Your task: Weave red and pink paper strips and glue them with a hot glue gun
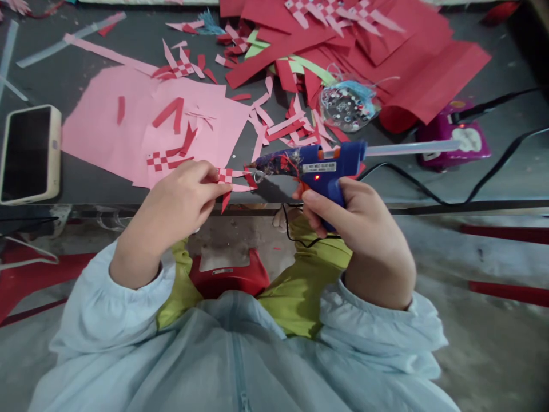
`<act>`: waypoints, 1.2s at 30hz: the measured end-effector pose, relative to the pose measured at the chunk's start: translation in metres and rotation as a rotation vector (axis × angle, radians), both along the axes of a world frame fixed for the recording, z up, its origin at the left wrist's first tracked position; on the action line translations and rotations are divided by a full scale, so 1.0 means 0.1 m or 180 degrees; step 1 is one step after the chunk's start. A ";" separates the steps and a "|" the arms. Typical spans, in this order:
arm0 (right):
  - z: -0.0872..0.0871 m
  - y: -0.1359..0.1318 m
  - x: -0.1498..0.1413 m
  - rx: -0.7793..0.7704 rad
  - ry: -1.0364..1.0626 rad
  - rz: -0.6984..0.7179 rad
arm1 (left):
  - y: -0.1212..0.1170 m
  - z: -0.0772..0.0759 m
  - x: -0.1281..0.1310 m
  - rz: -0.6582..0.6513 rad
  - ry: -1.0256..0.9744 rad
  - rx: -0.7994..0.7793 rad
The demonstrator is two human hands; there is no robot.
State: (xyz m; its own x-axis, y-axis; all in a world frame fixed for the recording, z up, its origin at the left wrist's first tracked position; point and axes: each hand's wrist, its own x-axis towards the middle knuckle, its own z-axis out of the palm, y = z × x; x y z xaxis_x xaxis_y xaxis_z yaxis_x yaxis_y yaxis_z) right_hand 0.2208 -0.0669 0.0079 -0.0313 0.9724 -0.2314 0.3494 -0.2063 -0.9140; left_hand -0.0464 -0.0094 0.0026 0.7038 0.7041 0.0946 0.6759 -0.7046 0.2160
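Observation:
My right hand (347, 212) is wrapped round the handle of a blue hot glue gun (332, 171), whose small red light is lit. A clear glue stick (412, 149) juts from the gun's back. Its dirty nozzle points left, at the tail of a woven red-and-pink paper fish (225, 176). My left hand (182, 197) pinches that fish between thumb and fingers at the table's front edge, hiding part of it. Just left of the left hand, another woven paper fish (158, 161) lies on pink paper sheets (107, 123).
A phone (31, 151) lies at the left. Red paper sheets (412, 63) and paper strips (287, 123) cover the back. A bag of googly eyes (348, 107) sits behind the gun. A purple power socket (457, 134) with black cords (433, 194) is at the right.

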 end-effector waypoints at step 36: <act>-0.08 0.05 -0.08 -0.0225 0.0077 0.0516 | -0.02 0.07 0.07 0.0457 0.0240 -0.0111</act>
State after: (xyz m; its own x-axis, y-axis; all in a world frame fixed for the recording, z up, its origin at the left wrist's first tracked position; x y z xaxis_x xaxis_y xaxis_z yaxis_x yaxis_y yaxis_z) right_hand 0.2130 -0.0615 -0.0003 -0.1928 0.9355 -0.2962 0.3613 -0.2129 -0.9078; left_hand -0.0395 -0.0115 0.0099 0.5999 0.7998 0.0190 0.7843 -0.5926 0.1836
